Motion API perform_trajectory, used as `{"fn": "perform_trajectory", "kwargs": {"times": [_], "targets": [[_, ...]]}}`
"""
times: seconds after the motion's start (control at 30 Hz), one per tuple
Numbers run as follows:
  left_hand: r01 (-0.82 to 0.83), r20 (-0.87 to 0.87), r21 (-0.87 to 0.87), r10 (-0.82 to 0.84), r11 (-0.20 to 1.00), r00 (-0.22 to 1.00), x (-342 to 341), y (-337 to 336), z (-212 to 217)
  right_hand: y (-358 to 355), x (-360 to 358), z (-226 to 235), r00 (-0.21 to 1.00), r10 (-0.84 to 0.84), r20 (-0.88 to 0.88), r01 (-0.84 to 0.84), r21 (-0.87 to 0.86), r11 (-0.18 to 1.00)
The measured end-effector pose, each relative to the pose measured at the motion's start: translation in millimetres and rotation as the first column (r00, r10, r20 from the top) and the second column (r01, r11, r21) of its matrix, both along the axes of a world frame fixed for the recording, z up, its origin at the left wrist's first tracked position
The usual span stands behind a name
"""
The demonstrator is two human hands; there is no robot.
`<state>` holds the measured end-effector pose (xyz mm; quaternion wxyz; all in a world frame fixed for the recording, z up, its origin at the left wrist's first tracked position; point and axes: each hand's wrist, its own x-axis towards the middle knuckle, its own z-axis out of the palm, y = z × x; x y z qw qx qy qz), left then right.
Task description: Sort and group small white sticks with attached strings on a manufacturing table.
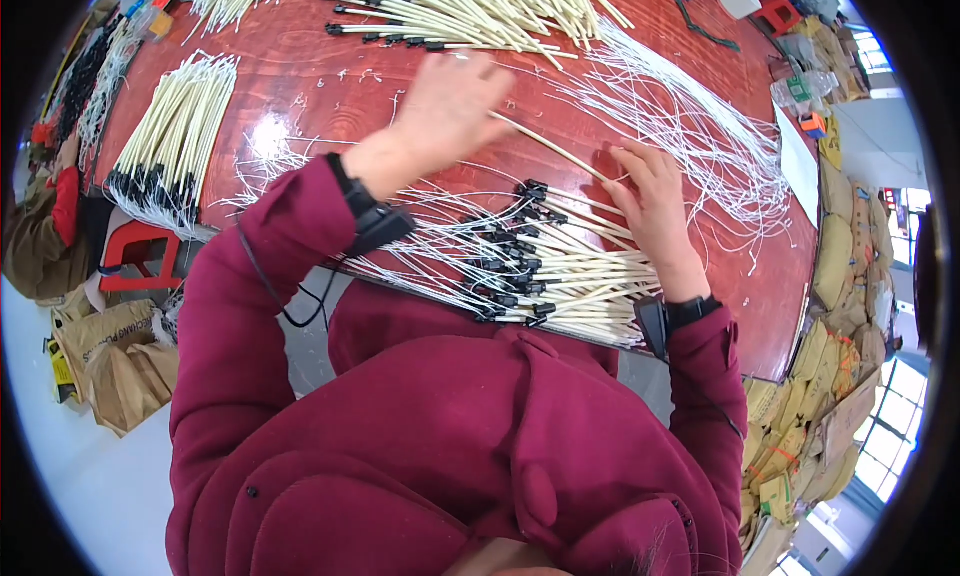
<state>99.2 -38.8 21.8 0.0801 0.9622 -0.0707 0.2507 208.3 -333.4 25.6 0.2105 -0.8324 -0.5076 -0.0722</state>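
Cream-coloured, slim, straight rod point(555, 148) (material unclear), slanting over the glossy red tabletop point(300, 31) btwn the two hands: its upper-left end at the L. hand point(450, 111), its lower-right end at the R. hand point(650, 191).

Placement: nearest the torso, along the table edge, lies a pile of cream rods w/ small black clips point(590, 276), clip ends to the L., from which thin white strings point(410, 231) trail leftward; the shared direction prob. stops strings & rods from tangling. Beyond the hands lies a larger heap of cream rods point(520, 11), black ends likewise to the L., prob. sited for easy reach. Loose white strings point(690, 136) fan across the R. side, poss. apart from the rods so that single strands are easy to pick. At far L., a neat bundle of cream rods point(180, 111) lies w/ its black ends toward the near edge, well apart from the pile, prob. to avoid mixing.

Hands: R. hand, fingers bent, thumb & forefinger pressed together on the rod's end, appar. pinching it; this grip prob. steadies the rod so that the other end is free to work on. L. hand, palm down, fingers partly curled, at or touching the opposite end; motion blur hides the fingertips, so cannot tell whether they pinch rod, string or neither.
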Motion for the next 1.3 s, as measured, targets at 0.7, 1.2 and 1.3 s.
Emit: {"fn": "perform_trajectory", "kwargs": {"times": [0.7,1.2,1.3], "targets": [[-0.639,-0.333,-0.285,0.551,0.715,0.765,-153.5,216.5,15.4,-70.4,-28.5,54.0,0.969,0.097,-0.229,-0.112,-0.055,0.992],[0.198,-0.236,-0.203,-0.244,0.959,0.940,64.3,-80.6,-12.2,-45.5,-9.7,21.2,0.984,-0.093,-0.151,0.098,0.028,0.995],[0.190,-0.273,-0.180,-0.235,0.965,0.933,82.6,-114.6,-22.0,-40.1,-15.9,15.5,0.982,-0.126,-0.141,0.130,0.019,0.991]]}}
